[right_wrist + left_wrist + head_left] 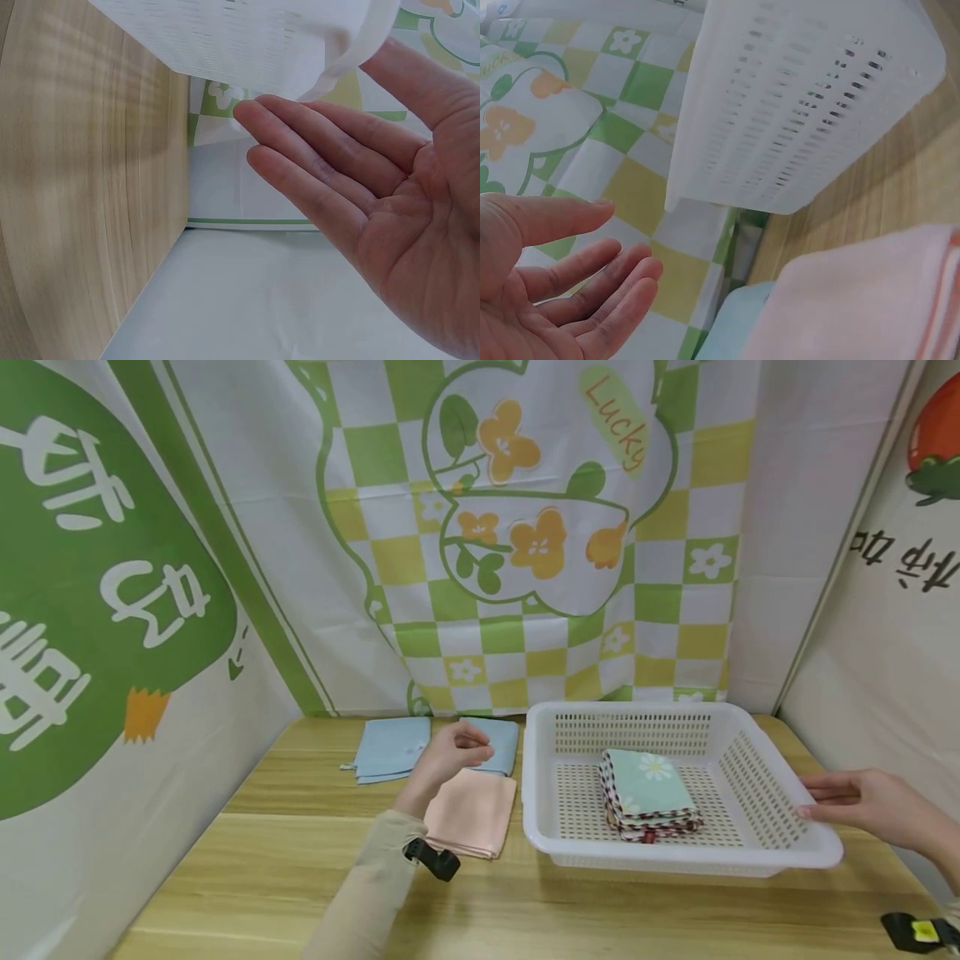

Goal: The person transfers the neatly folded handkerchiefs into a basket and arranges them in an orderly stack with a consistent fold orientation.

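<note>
My left hand [450,753] hovers over the folded cloths with its fingers loosely bent and nothing between them. Under it lies a folded pink cloth [480,814], with a light blue folded cloth [501,745] just behind. Another blue folded cloth [393,747] lies to the left. My right hand [873,802] is at the right rim of a white perforated plastic basket [693,858]. Its fingers are extended, and in the right wrist view the thumb tip [382,56] is right at the rim. Inside the basket sits a stack of mint daisy-print cloths [652,785] with checked edges.
A wooden table [285,868] carries everything. Behind it hangs a green and yellow checked curtain [495,660], close to the basket's back rim. Printed white sheets [255,727] enclose the left and right sides. Each wrist wears a black strap device [433,858].
</note>
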Available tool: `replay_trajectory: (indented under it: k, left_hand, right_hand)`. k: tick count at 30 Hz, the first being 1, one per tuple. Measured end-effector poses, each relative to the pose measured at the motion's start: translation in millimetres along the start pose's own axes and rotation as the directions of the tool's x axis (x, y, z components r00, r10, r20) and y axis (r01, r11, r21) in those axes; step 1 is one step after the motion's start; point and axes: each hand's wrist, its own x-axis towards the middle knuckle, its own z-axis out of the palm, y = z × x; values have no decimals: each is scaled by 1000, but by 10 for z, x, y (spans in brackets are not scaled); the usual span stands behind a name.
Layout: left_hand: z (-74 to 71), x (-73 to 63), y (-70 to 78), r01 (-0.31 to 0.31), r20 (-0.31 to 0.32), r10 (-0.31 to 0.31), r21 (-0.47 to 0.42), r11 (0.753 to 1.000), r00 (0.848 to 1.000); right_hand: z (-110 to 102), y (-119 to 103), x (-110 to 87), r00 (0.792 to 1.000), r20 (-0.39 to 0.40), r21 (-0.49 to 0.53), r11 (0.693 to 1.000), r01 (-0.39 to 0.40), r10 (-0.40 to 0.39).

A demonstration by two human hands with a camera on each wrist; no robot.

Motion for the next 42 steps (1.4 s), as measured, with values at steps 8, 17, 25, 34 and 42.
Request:
replay_trajectory:
  k: [8,17,25,34,42]
  left_hand:
    - [-47,-39,-116,-9,-23,9,10,1000,1000]
    - [-98,-63,-230,54,-65,-55,-15,998,996]
    - [-153,-93,-339,72,-75,-72,-3,997,995]
    - [-209,-143,-424,66,-101,-61,49,997,993]
    - [-272,-130,-543,68,-130,-56,90,994,990]
  right_hand:
    - [-6,-4,6,1000,17,14,1000,-9,9]
    - [0,3,8,1000,16,19,1000,-9,9]
    - [-3,-6,5,1000,9,3,1000,-6,6]
    - [10,-3,-12,1000,-14,-5,1000,-1,1]
    - [19,19,-3,1000,-20,-1,1000,10,-10]
